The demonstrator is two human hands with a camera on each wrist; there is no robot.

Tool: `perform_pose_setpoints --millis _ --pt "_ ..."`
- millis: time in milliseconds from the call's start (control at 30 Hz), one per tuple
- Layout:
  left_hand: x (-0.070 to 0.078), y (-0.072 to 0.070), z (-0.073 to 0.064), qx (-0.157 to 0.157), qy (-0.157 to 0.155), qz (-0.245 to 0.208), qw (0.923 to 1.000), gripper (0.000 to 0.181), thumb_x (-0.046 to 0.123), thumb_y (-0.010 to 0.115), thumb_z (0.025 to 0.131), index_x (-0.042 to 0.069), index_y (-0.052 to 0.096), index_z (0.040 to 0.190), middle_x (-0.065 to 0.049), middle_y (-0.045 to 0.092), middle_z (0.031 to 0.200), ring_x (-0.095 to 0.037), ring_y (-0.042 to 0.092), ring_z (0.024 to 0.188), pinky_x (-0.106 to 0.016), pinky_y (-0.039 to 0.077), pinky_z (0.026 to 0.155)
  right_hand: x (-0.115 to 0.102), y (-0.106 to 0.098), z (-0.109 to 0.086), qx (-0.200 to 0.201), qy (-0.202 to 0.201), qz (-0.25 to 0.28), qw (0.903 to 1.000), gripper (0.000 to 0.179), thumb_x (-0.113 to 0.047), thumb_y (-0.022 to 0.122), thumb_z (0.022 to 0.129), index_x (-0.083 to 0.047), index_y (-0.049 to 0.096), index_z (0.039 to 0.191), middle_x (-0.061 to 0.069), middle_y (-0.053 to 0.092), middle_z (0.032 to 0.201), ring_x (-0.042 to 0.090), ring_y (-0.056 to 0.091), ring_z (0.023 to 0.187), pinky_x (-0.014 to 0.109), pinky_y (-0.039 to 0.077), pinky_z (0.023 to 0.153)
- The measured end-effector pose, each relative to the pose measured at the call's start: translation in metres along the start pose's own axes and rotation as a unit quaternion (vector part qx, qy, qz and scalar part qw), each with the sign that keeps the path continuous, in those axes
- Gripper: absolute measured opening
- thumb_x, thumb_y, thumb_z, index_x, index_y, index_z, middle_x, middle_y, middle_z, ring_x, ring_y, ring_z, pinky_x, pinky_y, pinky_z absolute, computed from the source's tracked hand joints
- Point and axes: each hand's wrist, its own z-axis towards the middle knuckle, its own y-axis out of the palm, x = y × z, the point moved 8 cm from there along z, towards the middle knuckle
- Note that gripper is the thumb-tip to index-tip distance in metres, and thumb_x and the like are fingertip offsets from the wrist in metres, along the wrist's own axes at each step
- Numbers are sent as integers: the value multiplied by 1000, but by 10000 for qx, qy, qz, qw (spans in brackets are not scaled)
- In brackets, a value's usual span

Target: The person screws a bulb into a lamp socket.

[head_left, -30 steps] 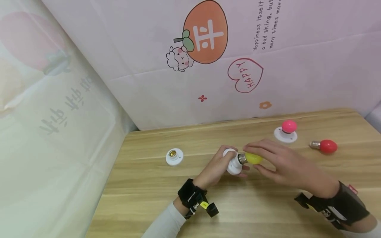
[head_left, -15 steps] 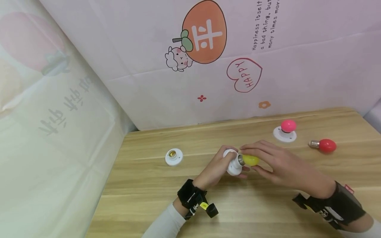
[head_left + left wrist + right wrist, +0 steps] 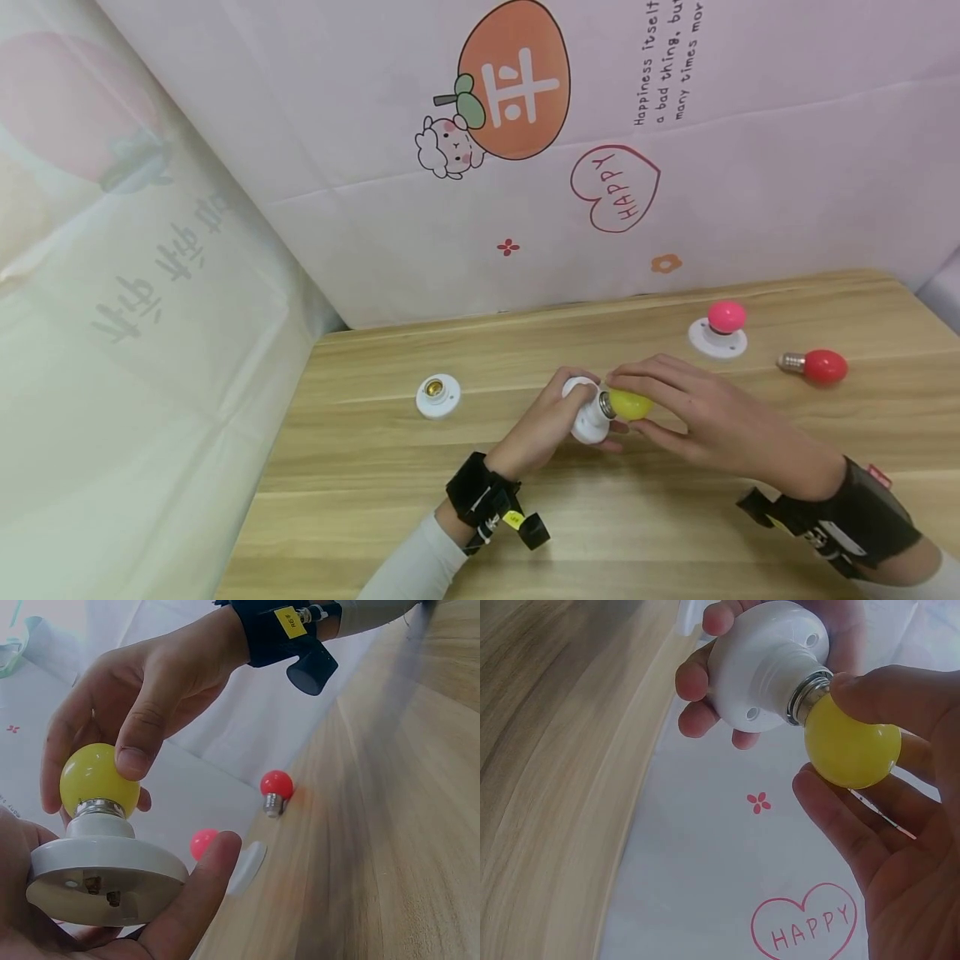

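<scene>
My left hand [image 3: 551, 417] grips a white round lamp socket [image 3: 590, 423] by its base, tilted so that its mouth faces right. My right hand [image 3: 705, 408] holds a yellow light bulb [image 3: 630, 404] by its globe, thumb and fingers around it. The bulb's metal screw base [image 3: 810, 697] sits partly inside the socket's mouth, with a band of thread showing in the right wrist view. Seen from the left wrist, the underside of the socket base [image 3: 109, 877] faces the camera and shows two brass contacts.
On the wooden table [image 3: 360, 500], an unfilled white socket [image 3: 438, 396] stands at the left. Back right, a pink bulb [image 3: 727, 317] sits in another white socket [image 3: 717, 343]. A red bulb [image 3: 825, 367] lies on its side further right. A printed cloth [image 3: 390, 250] hangs behind the table.
The yellow bulb has moved left, deeper into the socket's mouth, and less of its metal thread shows. My right hand moved left with it; my left hand stayed nearly still.
</scene>
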Motion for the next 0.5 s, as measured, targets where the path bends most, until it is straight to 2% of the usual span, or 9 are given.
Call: perform_pose_setpoints --millis 67,167,300,500 --pt "0 0 0 7 1 29 10000 39 25 40 104 -1 30 131 -15 62 111 -32 68 93 -56 56 79 0 1 0 -6 19 -15 10000 47 -34 67 89 -12 60 129 -2 61 124 10 55 110 28 56 85" --pt "1 0 -1 23 1 94 10000 38 25 40 104 0 31 131 -15 62 110 -28 68 91 -54 56 79 1 1 -1 21 33 -32 10000 48 -33 71 85 -10 61 127 -2 61 124 11 56 109 29 56 85" --pt "1 0 -1 55 22 116 9999 29 24 41 103 6 35 125 -15 62 107 -38 66 96 -54 56 79 2 1 -1 44 44 -111 9999 59 -24 81 72 -9 62 125 -2 61 122 11 56 108 29 56 85" --pt "1 -1 -1 153 53 165 9997 26 22 42 102 6 37 123 -15 64 101 -48 61 97 -56 56 78 2 1 -1 63 40 -171 9998 59 -27 81 71 -8 62 124 -1 62 119 10 57 105 29 57 82"
